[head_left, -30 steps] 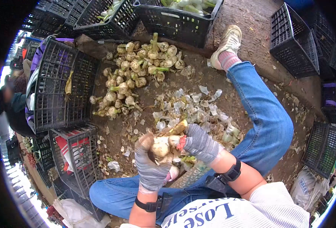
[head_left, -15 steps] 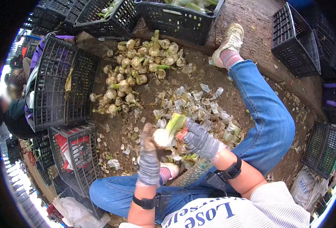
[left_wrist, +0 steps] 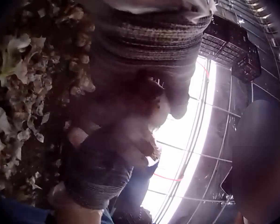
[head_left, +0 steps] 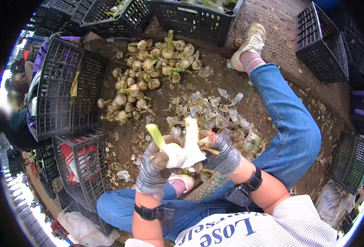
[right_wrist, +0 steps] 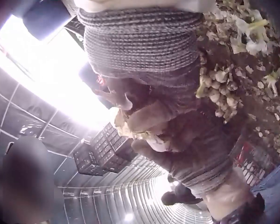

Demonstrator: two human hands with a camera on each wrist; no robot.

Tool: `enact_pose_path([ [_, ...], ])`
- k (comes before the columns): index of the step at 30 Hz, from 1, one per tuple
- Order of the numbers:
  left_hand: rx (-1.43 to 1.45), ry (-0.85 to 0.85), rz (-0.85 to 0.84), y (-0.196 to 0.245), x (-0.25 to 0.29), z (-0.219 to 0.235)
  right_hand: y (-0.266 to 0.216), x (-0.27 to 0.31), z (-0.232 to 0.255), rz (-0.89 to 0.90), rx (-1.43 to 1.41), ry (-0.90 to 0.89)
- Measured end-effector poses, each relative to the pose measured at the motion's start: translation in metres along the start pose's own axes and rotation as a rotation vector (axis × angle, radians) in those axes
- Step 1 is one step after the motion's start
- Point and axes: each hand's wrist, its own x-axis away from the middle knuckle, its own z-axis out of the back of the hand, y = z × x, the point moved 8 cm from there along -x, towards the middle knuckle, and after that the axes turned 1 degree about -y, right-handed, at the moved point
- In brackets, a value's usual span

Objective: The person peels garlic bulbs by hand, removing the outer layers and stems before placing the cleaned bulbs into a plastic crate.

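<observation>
In the head view, a garlic bulb is between my two gloved hands, over the floor in front of my lap. Its green stem leans up to the left, and a pale strip of husk stands up beside it. My left hand grips the bulb from the left, thumb over its near side. The right hand pinches the white husk at the bulb's right side, with a dry brown strip at its fingers. Something red shows at a right fingertip. Both wrist views are dark, with the bulb largely hidden by the gloves.
A heap of unpeeled garlic lies beyond my hands, with loose white skins scattered nearer. Black crates stand at the left; another crate with stemmed produce is at the back. My outstretched leg bounds the right side.
The bulb, first brown-skinned, shows white now. Its green stem has swung from right to left, and white husk is drawn toward the right hand. My left hand has turned and shifted slightly left.
</observation>
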Motion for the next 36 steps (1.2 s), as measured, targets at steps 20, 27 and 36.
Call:
enact_pose_path([
  [20,-0.064,0.106,-0.352,0.025,0.007,0.038,-0.067,0.012,-0.036,0.444,1.036,0.181],
  [27,-0.395,0.076,-0.22,0.033,0.017,0.008,-0.032,0.002,-0.037,0.279,1.266,0.127],
  [36,-0.229,0.115,-0.119,0.011,0.006,0.021,-0.024,0.002,-0.017,0.192,1.031,0.117],
])
